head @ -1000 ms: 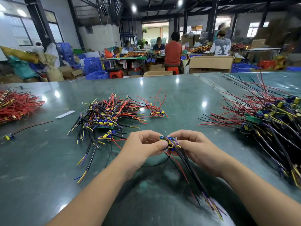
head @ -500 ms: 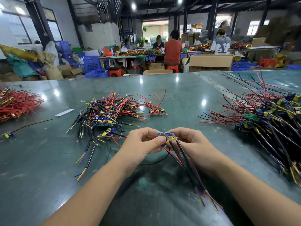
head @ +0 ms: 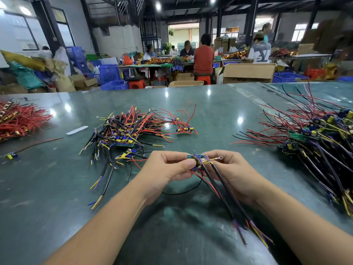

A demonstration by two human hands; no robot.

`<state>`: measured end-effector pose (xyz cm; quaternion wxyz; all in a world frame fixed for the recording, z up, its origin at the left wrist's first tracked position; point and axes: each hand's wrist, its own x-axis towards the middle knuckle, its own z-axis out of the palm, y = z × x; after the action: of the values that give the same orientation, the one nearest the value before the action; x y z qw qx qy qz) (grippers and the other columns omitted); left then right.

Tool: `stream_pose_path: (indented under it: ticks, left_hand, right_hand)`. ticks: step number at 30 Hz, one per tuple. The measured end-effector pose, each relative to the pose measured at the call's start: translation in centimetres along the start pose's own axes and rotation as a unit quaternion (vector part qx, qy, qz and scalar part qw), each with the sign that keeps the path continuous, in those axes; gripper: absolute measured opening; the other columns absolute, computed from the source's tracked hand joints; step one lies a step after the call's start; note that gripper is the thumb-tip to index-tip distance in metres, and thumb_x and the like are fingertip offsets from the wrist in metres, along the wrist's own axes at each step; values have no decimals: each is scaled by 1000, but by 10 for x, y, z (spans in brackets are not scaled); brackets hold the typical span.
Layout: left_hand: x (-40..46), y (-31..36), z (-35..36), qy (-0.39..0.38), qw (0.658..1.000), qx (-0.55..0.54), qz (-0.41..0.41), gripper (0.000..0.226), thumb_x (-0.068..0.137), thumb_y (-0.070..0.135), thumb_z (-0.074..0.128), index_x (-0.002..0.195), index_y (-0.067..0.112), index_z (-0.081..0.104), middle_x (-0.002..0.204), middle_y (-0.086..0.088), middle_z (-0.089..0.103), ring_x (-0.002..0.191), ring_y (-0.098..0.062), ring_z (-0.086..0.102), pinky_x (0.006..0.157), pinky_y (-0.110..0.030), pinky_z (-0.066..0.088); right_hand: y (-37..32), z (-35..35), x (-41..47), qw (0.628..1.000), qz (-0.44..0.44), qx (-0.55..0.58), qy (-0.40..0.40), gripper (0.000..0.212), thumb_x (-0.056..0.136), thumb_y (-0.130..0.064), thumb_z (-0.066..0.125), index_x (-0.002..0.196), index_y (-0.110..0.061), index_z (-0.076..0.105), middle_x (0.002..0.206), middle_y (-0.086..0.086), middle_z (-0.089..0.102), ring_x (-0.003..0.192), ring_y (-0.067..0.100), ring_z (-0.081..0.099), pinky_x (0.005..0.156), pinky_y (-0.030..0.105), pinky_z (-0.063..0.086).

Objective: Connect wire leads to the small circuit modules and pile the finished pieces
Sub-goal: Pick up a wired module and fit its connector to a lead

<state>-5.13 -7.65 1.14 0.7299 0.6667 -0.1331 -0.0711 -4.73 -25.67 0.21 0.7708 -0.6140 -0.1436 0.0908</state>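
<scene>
Green module [head: 196,162], black leads, between hands.

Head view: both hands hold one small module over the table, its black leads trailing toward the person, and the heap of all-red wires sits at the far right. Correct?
Not quite. The head view shows the heap of all-red wires at the far left; the far right holds a mixed pile of black and red leads with modules. The rest stands: the left hand and the right hand hold one small module, with its black leads trailing toward the person.
</scene>
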Motion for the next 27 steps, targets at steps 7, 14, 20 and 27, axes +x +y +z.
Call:
stream_pose_path:
  ticks: [7,14,20,27]
  left_hand:
    - [0,1,-2,-58,998,-10,37,21,76,18,66,93,12,77,95,-5,73,91,-15,66,77,-25,54]
    - [1,-1,-6,-75,995,-70,14,20,78,11,62,93,6,76,92,-5,73,85,-13,68,73,-23,54]
    - [4,5,-8,7,983,-183,25,17,72,9,60,77,11,77,71,-2,71,64,-10,67,67,-22,57]
    - [0,3,9,50,990,-131,7,19,87,2,55,98,10,68,75,-6,62,65,-13,62,63,-22,55]
  right_hand:
    - [-1,-3,-1,998,-40,-6,-40,10,73,-16,74,83,-14,76,87,9,74,81,14,68,80,21,53]
    - [-2,-1,0,998,-2,35,-46,22,68,-22,72,85,-8,76,91,11,73,84,15,68,76,19,53]
    - [-13,-14,7,984,12,163,70,18,57,-16,75,71,-4,76,70,7,69,62,11,66,62,19,55]
    - [-6,-41,12,868,47,-429,247,12,84,-8,55,86,0,64,79,15,64,72,23,51,70,34,46]
